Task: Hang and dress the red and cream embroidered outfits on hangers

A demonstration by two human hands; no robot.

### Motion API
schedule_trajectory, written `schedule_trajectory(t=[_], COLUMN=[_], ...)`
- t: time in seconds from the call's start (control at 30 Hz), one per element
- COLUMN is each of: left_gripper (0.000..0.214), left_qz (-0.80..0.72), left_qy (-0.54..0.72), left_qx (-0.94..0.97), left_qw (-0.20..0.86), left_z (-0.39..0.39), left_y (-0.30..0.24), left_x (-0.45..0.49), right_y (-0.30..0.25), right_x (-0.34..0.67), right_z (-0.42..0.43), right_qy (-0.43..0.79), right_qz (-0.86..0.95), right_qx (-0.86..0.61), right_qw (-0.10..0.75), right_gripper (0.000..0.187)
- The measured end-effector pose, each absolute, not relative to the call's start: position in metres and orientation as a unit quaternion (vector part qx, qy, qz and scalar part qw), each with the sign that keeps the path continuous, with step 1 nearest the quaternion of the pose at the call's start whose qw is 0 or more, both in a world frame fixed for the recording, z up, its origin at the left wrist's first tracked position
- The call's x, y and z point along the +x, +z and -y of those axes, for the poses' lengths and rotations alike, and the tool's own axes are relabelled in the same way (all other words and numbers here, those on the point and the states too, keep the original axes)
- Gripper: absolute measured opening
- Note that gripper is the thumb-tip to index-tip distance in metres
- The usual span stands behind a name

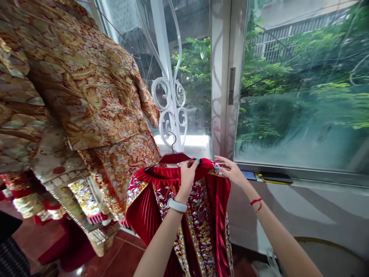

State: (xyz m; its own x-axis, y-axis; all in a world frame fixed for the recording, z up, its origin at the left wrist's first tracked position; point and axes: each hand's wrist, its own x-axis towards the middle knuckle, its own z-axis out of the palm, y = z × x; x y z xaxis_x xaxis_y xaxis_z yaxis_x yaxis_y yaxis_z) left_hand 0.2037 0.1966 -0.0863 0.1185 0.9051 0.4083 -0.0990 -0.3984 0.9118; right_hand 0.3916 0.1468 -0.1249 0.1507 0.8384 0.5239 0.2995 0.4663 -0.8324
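A red velvet garment with silver and gold embroidery hangs on a dark red hanger in front of me. My left hand, with a white band at the wrist, pinches the garment's top edge right beside the hanger. My right hand, a red string round its wrist, grips the same top edge at the garment's right end. Both hands have teal nails and closed fingers.
A gold and red embroidered robe hangs at the left, over more embroidered cloth. A window with a white scrolled grille and greenery outside fills the back. Two dark flat devices lie on the sill. The floor is red tile.
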Motion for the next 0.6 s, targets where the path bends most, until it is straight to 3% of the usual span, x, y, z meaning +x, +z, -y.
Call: schedule_trajectory(t=[0.13, 0.4, 0.6], left_gripper=[0.026, 0.024, 0.029], left_qz=[-0.337, -0.351, -0.365], left_qy=[0.596, 0.615, 0.61], left_qx=[0.579, 0.556, 0.563], left_qw=[0.443, 0.436, 0.422], left_z=[-0.196, -0.196, -0.197], left_y=[-0.091, -0.095, -0.083], left_x=[0.198, 0.211, 0.205], right_y=[-0.131, -0.096, -0.095], right_x=[0.391, 0.405, 0.412], right_z=[-0.149, -0.179, -0.173], right_qy=[0.185, 0.096, 0.153], right_qz=[0.603, 0.636, 0.7], right_qx=[-0.464, -0.488, -0.489], right_qw=[0.622, 0.59, 0.497], right_gripper=[0.024, 0.022, 0.022])
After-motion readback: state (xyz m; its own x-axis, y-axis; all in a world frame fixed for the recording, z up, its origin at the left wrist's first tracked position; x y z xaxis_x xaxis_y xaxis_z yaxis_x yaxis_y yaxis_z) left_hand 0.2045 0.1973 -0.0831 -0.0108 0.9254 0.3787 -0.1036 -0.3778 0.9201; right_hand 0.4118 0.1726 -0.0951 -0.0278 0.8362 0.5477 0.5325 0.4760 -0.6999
